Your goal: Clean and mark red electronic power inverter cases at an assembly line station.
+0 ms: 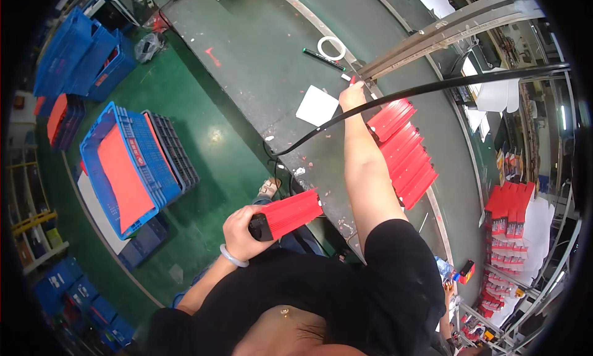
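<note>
My left hand (242, 231) grips the black end of a stack of red flat boxes (290, 214), held level near the edge of the dark green work table (259, 53). My right hand (352, 95) reaches far out over the table and pinches a small red item by a metal rail (432, 38). A black hose (407, 96) crosses over my right forearm. Beside that arm lies a fanned pile of red flat boxes (404, 152). A white card (317, 105) rests just left of my right hand.
A black marker (322, 58) and a white tape ring (332, 47) lie beyond my right hand. Blue crates (126, 164) stand on the green floor at left, one holding red sheets. More red packages (509, 214) fill racks at right.
</note>
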`<move>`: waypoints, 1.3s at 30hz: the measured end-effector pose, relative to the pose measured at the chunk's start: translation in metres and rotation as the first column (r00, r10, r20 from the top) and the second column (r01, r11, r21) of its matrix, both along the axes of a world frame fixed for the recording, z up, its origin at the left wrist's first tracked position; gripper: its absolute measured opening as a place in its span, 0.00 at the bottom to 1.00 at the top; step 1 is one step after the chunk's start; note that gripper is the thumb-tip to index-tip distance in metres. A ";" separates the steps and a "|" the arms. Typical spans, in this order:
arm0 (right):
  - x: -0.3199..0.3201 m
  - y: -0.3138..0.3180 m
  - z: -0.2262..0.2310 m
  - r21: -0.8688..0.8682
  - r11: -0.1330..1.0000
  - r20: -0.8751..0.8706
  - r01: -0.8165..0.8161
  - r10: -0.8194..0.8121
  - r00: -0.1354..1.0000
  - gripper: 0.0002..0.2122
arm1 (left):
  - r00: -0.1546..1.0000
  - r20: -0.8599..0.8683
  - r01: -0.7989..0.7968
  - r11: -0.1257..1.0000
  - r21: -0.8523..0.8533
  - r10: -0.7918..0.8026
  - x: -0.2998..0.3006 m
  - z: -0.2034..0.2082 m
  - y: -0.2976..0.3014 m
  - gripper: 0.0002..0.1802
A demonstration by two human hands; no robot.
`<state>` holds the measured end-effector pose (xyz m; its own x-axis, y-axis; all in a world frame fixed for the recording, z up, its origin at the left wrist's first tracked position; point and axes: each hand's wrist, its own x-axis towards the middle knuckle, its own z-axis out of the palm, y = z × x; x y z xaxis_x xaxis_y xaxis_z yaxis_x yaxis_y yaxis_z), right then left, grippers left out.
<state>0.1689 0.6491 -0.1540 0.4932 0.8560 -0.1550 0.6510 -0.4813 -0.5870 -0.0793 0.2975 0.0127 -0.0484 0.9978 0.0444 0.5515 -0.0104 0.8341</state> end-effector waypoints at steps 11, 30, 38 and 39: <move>0.007 -0.182 0.199 0.292 0.941 -0.956 0.174 0.279 0.093 0.10 | 0.991 0.013 0.130 0.986 0.101 -0.132 -0.002 0.008 0.038 0.27; -0.061 -0.330 0.208 0.470 0.867 -0.709 0.165 0.259 0.656 0.04 | 0.926 0.074 0.371 0.928 0.016 -0.371 0.032 0.018 0.029 0.30; -0.071 -0.325 0.186 0.604 0.763 -0.597 0.231 0.241 0.765 0.05 | 0.934 0.138 0.318 0.943 0.096 -0.329 0.036 0.011 0.037 0.27; -0.072 -0.323 0.188 0.650 0.738 -0.515 0.182 0.252 0.819 0.06 | 0.934 0.138 0.317 0.943 0.100 -0.329 0.036 0.010 0.037 0.27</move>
